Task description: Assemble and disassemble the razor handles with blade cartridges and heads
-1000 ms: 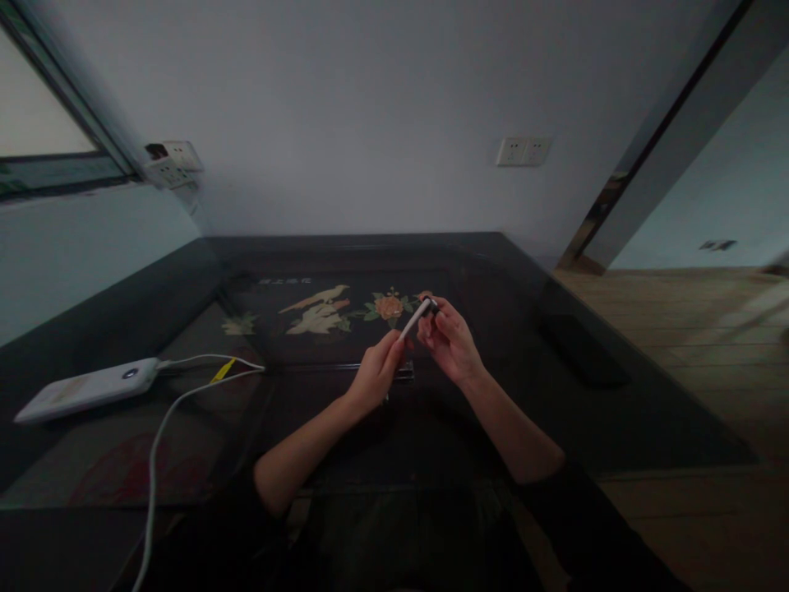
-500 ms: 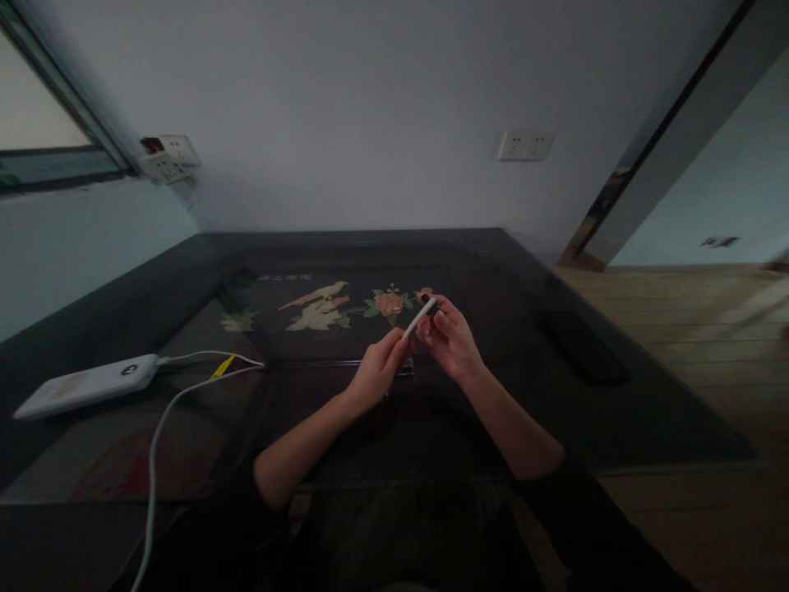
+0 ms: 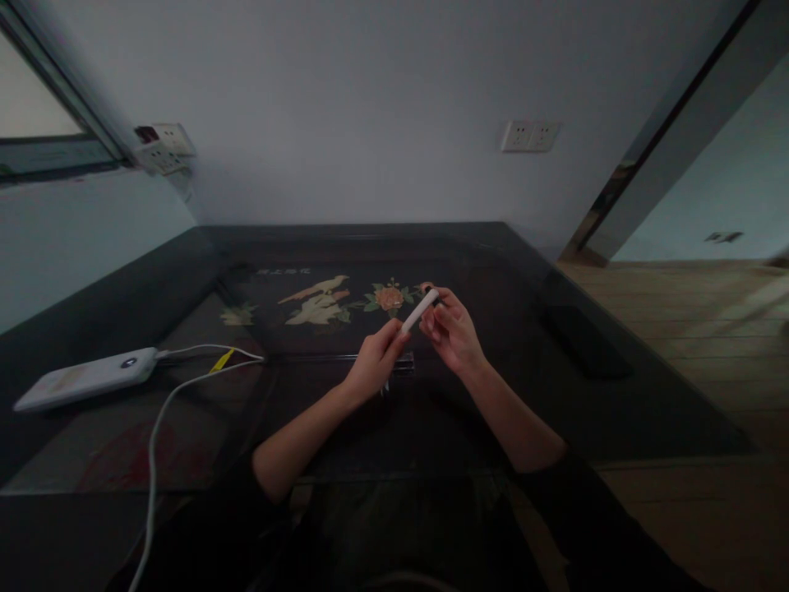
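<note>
A slim white stick-like thing (image 3: 419,312) slants up and to the right between my two hands, above the dark table. Its exact kind I cannot make out. My left hand (image 3: 377,358) is closed around its lower end, thumb along it. At the upper end, the bent fingers of my right hand (image 3: 453,333) pinch a small black piece (image 3: 438,302) that touches or sits just behind the white tip. Just beneath my left hand lies a small shiny clear or metallic object (image 3: 404,363), partly covered by the hand.
A white power bank (image 3: 89,380) with a white cable (image 3: 161,419) and yellow tag (image 3: 222,360) lies at left. A dark flat object (image 3: 585,341) rests at right on the glossy black table (image 3: 518,411). Wall sockets (image 3: 530,136) are behind.
The white stick has turned slightly, showing a broader face, and its upper end has shifted a little. Both hands keep their hold. The whole view has shifted slightly.
</note>
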A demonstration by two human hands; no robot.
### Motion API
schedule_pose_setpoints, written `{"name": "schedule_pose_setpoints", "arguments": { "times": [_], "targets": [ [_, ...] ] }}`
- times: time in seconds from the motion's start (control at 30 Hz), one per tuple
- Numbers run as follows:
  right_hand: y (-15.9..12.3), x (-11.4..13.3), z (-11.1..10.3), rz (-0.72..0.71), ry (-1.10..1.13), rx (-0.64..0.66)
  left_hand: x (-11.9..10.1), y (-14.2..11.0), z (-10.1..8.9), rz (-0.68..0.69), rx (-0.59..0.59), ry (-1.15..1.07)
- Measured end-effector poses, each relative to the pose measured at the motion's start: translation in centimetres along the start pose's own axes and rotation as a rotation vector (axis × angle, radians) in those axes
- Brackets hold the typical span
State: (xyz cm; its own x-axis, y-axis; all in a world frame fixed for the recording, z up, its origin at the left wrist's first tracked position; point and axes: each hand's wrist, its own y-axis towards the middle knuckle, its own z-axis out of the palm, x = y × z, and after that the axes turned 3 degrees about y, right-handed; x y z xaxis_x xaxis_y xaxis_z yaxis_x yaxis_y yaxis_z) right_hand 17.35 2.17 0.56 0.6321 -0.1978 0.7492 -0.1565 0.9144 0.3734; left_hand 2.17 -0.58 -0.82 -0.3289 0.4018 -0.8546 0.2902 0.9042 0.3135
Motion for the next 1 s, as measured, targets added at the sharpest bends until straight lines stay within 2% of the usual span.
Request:
{"name": "schedule_pose_setpoints", "arguments": {
  "times": [0.37,0.73,1.0],
  "targets": [
    [-0.06,0.05,0.13,-0.003,0.015,-0.028,-0.31,-0.23,-0.16,0.021,0.074,0.028],
    [-0.02,-0.16,0.05,-0.013,-0.018,-0.011,-0.17,-0.12,-0.14,0.001,0.003,0.054],
    [-0.09,-0.04,0.32,-0.008,-0.028,-0.026,-0.25,-0.11,-0.21,0.007,0.019,0.072]
  ]
}}
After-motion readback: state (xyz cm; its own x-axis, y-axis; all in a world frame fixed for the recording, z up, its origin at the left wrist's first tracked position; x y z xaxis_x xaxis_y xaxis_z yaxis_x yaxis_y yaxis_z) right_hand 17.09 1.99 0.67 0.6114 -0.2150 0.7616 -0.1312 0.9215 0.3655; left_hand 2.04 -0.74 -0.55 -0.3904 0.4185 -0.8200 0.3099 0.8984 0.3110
